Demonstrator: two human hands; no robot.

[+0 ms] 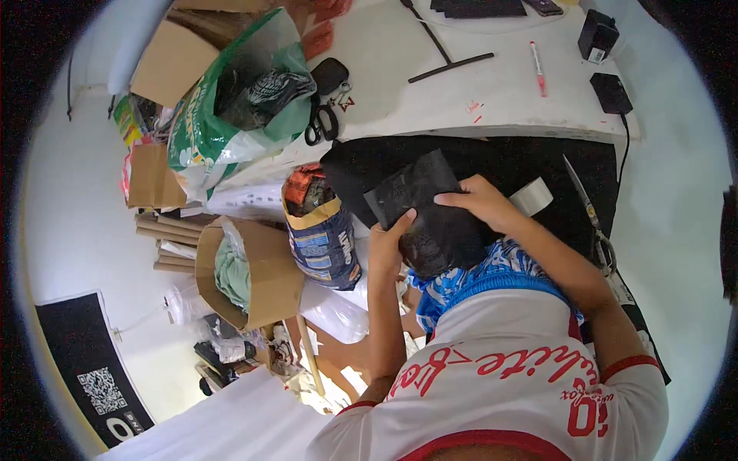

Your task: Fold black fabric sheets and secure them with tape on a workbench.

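Observation:
Both of my hands are closed on a flat black piece (419, 184), which looks like fabric or thin plastic with a shinier lower part. My left hand (387, 244) pinches its left edge, thumb on top. From the right, my right hand (486, 204) presses its thumb on the upper face, fingers tucked underneath. The piece is held over my lap, above a wide black cloth (492, 154). Close to my right wrist lies a whitish roll of tape (532, 197). Large metal scissors (590, 203) rest on the cloth further right.
On the white table (461, 100) lie a black T-shaped rod (450, 67), a red-and-white marker (537, 69), black-handled scissors (321, 125) and a black adapter (611, 94). A green-and-white plastic bag (201, 134), an open cardboard box (265, 269) and a dark blue bag (327, 250) crowd the left.

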